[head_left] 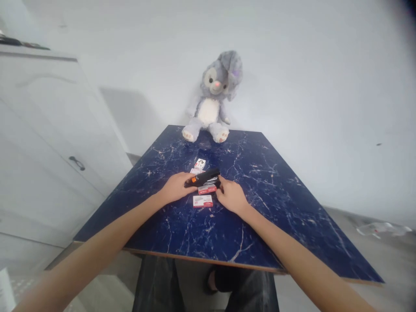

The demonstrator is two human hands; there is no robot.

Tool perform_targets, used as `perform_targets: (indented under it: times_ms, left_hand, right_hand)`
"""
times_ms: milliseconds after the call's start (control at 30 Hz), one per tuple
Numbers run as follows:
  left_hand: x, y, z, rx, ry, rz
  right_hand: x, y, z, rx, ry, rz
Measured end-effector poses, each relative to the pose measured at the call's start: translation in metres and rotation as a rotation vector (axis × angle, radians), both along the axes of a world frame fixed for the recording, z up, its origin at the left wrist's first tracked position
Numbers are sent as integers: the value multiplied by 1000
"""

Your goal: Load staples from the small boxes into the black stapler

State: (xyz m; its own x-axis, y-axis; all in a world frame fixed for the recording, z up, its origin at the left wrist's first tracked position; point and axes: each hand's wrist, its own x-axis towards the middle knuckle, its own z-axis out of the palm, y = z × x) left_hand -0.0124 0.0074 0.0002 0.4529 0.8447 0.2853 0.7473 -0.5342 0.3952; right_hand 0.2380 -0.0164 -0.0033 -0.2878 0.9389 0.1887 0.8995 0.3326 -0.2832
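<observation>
A black stapler (205,177) with an orange patch is held slightly tilted over the middle of the table. My left hand (177,187) grips its left end, fingers closed around it. At the other end, my right hand (231,194) has curled fingers closed on the stapler's tip; some fingertips are hidden. Just below the stapler lies a red-and-white small box (207,189). Nearer to me is another flat white-and-red box (203,201). Behind the stapler sits a little white box (200,164) with a dark picture, beside a partly covered white box (196,171).
The blue marble-patterned table (260,225) stands against a white wall. A grey plush rabbit (209,108) sits at its far edge. On the left is a white cabinet (42,130); clear plastic (383,229) lies on the floor at right.
</observation>
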Motion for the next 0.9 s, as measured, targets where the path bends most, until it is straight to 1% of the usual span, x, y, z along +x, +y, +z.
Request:
perform_targets:
  times_ms: [100,200,333,433,533,600,667,733,833,900]
  left_hand:
    - [18,-10,-6,45,7,101]
    - [36,-19,-10,62,-8,136]
    - [50,-36,-5,61,-60,106]
    - [53,-61,-1,61,-84,118]
    - [53,-88,0,143,-45,90]
    - [53,-100,-2,197,9,15]
    - [54,-105,-2,214,42,-33]
    - [55,-105,-2,229,55,-45]
    - [54,-102,0,281,20,-15]
    - [49,-97,1,306,-39,54]
  right_hand:
    - [9,4,-1,40,98,-64]
    - [20,7,-1,50,204,-85]
    - [27,-2,-1,73,284,-20]
    - [24,-15,-2,94,289,51]
    - [21,-19,-5,106,296,98]
    - [22,-13,-7,100,310,76]
    - [25,-6,-8,89,326,52]
    - [27,-1,-9,90,337,34]
    - [28,-2,-12,122,336,-13]
    - [29,-6,-13,154,322,-49]
